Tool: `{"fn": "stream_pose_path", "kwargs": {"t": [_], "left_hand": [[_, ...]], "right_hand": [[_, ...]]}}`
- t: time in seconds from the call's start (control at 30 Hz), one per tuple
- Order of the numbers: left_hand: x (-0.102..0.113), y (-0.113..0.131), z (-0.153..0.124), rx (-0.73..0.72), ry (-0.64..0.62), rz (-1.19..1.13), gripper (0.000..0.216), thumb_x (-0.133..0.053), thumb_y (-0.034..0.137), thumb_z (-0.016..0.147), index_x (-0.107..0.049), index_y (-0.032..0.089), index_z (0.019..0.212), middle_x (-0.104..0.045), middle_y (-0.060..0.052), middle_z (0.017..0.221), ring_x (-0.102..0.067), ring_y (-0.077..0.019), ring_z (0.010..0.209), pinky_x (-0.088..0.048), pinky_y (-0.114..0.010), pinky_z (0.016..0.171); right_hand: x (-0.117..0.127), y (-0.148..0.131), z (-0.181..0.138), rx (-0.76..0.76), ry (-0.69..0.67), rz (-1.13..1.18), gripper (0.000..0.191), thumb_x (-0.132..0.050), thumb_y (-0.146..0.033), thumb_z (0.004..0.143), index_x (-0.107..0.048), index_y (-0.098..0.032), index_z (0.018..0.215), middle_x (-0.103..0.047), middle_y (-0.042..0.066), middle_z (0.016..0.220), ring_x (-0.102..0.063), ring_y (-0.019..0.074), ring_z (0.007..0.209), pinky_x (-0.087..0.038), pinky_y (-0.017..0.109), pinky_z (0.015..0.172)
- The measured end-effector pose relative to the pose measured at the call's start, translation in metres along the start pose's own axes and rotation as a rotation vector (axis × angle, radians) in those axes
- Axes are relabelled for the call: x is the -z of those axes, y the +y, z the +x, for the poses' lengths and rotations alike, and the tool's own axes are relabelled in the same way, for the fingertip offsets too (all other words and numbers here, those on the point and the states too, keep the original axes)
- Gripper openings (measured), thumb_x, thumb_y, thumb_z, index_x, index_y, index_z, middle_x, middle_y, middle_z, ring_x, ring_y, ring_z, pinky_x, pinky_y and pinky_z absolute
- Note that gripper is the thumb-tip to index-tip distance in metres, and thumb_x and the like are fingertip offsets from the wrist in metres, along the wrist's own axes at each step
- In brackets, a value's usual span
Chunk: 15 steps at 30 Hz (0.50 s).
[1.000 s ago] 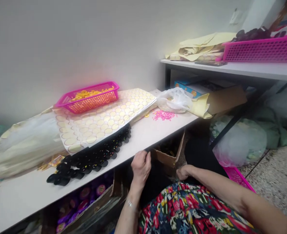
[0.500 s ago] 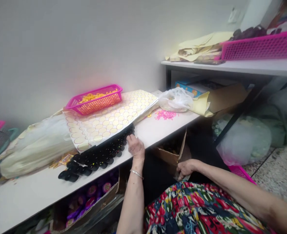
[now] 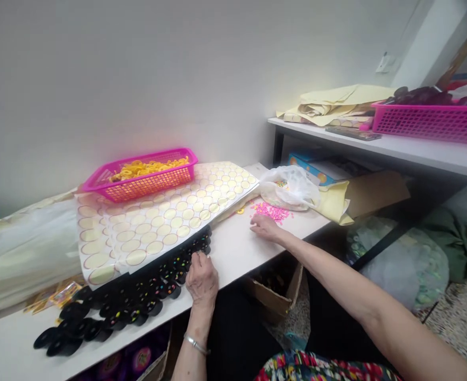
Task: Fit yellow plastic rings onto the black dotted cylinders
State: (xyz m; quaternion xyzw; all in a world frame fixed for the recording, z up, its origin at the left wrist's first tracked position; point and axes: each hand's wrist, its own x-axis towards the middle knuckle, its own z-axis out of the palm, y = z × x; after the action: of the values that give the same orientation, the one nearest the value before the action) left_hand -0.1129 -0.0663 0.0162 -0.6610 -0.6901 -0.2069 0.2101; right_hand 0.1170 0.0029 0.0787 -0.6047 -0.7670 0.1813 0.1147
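My left hand [image 3: 202,279] is at the right end of several rows of small black round cups [image 3: 138,296] with coloured bits in them. Its fingers are curled together against the nearest cups, and what they hold, if anything, is hidden. My right hand [image 3: 266,227] is over the white table [image 3: 233,248], at the near left edge of a scatter of small pink pieces [image 3: 272,211]. The fingertips are bent down and drawn together; anything between them is too small to make out.
Sheets of round yellow stickers [image 3: 158,222] lie behind the cups, under a pink basket [image 3: 142,174] of yellow rings. A white plastic bag [image 3: 293,188] is beyond the pink pieces. Cardboard boxes [image 3: 275,301] sit below the table edge. A higher shelf [image 3: 400,145] is at right.
My right hand has risen from beside the box under the table to the pink pieces. My left hand stays by the cups. The view has shifted.
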Motion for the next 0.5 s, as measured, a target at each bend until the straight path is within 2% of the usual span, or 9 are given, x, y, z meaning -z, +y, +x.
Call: {"fn": "stream_pose_path", "kwargs": {"t": [0.13,0.23,0.3,0.37,0.5], "left_hand": [[-0.010,-0.009,-0.005,-0.042,0.104,-0.197,0.027,-0.045,0.026,0.084,-0.054,0.013,0.106,-0.061,-0.016,0.109,-0.062,-0.0230,0.086,-0.047,-0.032,0.071],[-0.014,-0.013,-0.007,-0.134,0.219,-0.316,0.029,-0.054,0.025,0.080,-0.054,0.014,0.107,-0.063,-0.016,0.104,-0.062,-0.0236,0.091,-0.048,-0.032,0.075],[-0.014,-0.010,-0.008,-0.201,0.274,-0.395,0.032,-0.058,0.023,0.077,-0.054,0.014,0.108,-0.064,-0.015,0.101,-0.063,-0.0227,0.090,-0.048,-0.031,0.077],[-0.013,-0.003,-0.008,-0.220,0.260,-0.522,0.034,-0.060,0.023,0.076,-0.054,0.013,0.108,-0.065,-0.013,0.096,-0.063,-0.0208,0.087,-0.049,-0.030,0.075],[-0.014,0.020,-0.003,-0.082,0.063,-0.811,0.038,-0.063,0.026,0.070,-0.055,0.016,0.106,-0.064,-0.006,0.087,-0.059,-0.0169,0.077,-0.049,-0.029,0.068]], "right_hand": [[-0.011,-0.006,0.059,0.002,0.006,-0.139,0.034,-0.049,-0.026,0.081,-0.055,-0.010,0.110,-0.046,0.018,0.124,-0.036,0.0308,0.116,-0.033,0.042,0.092],[-0.021,-0.008,0.074,-0.006,0.008,-0.198,0.046,-0.048,-0.038,0.083,-0.050,-0.008,0.118,-0.040,0.021,0.130,-0.025,0.0348,0.124,-0.022,0.052,0.098],[-0.028,-0.007,0.069,0.006,0.019,-0.247,0.050,-0.043,-0.045,0.085,-0.050,-0.008,0.118,-0.042,0.022,0.128,-0.022,0.0353,0.125,-0.017,0.055,0.099],[-0.035,-0.007,0.053,0.062,0.038,-0.311,0.051,-0.041,-0.049,0.085,-0.052,-0.010,0.116,-0.044,0.020,0.126,-0.023,0.0350,0.125,-0.016,0.056,0.099],[-0.049,-0.006,0.007,0.227,0.075,-0.353,0.044,-0.047,-0.044,0.084,-0.053,-0.013,0.114,-0.045,0.016,0.127,-0.023,0.0354,0.126,-0.018,0.057,0.099]]}}
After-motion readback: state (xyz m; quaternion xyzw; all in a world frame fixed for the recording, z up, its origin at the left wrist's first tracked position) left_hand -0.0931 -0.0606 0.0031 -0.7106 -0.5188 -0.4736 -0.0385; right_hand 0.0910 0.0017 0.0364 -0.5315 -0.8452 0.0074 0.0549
